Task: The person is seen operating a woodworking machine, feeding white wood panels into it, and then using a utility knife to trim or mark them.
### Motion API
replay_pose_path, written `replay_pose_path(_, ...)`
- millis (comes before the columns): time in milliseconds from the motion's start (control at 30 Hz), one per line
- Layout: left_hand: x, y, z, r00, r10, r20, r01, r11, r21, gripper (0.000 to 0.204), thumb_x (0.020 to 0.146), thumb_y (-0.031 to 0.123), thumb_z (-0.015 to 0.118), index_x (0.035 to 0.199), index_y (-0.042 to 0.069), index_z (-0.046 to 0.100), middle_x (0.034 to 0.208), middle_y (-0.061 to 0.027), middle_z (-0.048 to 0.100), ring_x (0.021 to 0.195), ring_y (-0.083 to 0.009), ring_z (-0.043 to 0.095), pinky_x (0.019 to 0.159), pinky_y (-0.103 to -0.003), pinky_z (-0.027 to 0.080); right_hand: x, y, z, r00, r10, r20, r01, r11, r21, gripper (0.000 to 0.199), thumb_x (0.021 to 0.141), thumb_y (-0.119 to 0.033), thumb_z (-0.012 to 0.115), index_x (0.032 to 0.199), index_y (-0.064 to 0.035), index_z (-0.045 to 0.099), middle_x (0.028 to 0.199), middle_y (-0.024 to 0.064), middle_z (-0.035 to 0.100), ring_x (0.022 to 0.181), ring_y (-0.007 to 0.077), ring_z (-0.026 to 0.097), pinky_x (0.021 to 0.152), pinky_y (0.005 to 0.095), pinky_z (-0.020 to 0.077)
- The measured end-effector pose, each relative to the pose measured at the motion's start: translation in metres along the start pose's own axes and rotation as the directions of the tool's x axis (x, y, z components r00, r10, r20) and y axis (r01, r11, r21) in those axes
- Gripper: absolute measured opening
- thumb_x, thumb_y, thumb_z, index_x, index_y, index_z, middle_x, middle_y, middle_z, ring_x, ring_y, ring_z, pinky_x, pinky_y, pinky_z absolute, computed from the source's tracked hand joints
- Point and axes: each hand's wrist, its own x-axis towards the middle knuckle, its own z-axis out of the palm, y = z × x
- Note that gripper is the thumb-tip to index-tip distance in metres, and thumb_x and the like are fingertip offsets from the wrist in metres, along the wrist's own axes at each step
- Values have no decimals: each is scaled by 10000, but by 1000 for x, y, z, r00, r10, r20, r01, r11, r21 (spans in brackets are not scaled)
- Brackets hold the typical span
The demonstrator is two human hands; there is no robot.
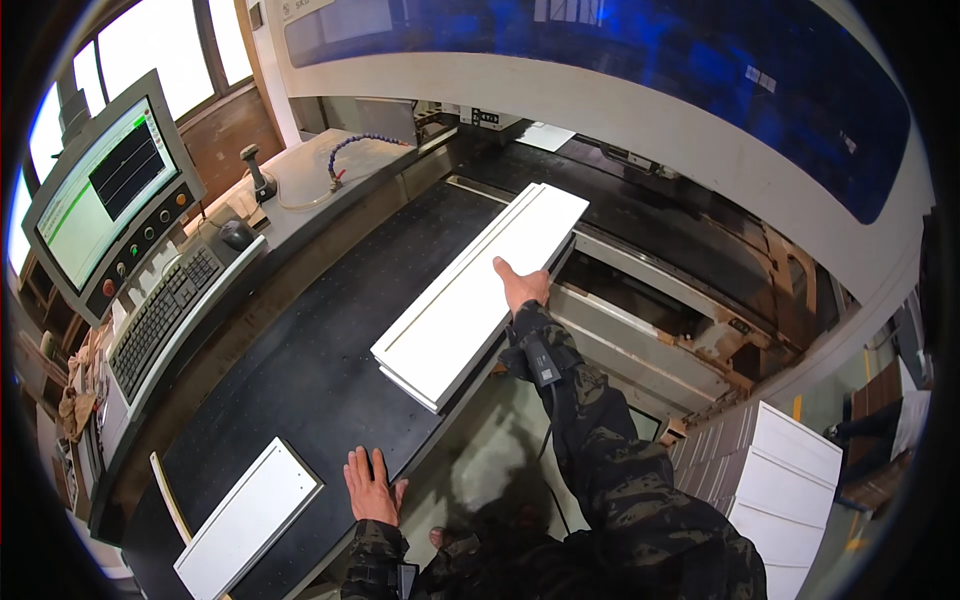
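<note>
A stack of long white grooved panels (pixel 470 300) lies at a slant across the black machine table (pixel 330 370), jutting a little over its right edge. My right hand (pixel 525 288) grips the stack's right side, thumb on the top face; the other fingers are mostly hidden at the edge. Lower left, my left hand (pixel 372 490) rests at the table's near edge, its fingers spread and holding nothing. Closest to it is a shorter white panel (pixel 250 520) with small holes near one end, lying flat on the table.
A monitor (pixel 110 200), keyboard (pixel 165 310), mouse (pixel 237 235) and handheld scanner (pixel 258 175) stand at the left. The machine's blue-windowed hood (pixel 600 70) spans the back. Metal rails (pixel 640 265) lie right of the table. Stacked white panels (pixel 780 480) stand at lower right.
</note>
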Motion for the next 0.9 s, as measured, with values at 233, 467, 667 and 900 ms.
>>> replay_pose_path(233,1,1,2,1000,3,-8,-3,1000,-11,912,885,315,922,1654,30,522,1747,-283,426,1661,-480,347,1380,-589,269,-1,2,2,997,-7,-75,6,1000,-11,1086,810,-552,983,1470,200,561,1473,363,664,1370,463,669,1183,487,538)
replay_pose_path(467,-1,-1,3,1000,8,-15,-8,1000,4,924,876,307,927,1656,31,516,1748,-281,422,1655,-487,352,1379,-590,272,-5,-4,-3,999,8,-40,-9,1000,-28,1130,809,-563,979,1514,195,525,1498,365,651,1398,466,650,1210,483,514)
replay_pose_path(667,-2,-2,4,1000,8,-24,-9,1000,-5,921,877,295,929,1656,30,516,1745,-283,425,1655,-485,352,1381,-587,270,-12,-8,-4,1000,20,-19,-20,1000,-2,1141,803,-584,976,1501,203,533,1482,375,656,1396,475,649,1200,487,521)
replay_pose_path(900,-1,-1,2,1000,6,-8,-6,1000,-1,941,877,285,934,1668,23,498,1754,-288,415,1661,-483,346,1384,-584,262,-7,-4,-4,1000,-8,-23,7,999,-36,1176,804,-614,966,1506,217,518,1503,392,634,1405,478,644,1204,494,520)
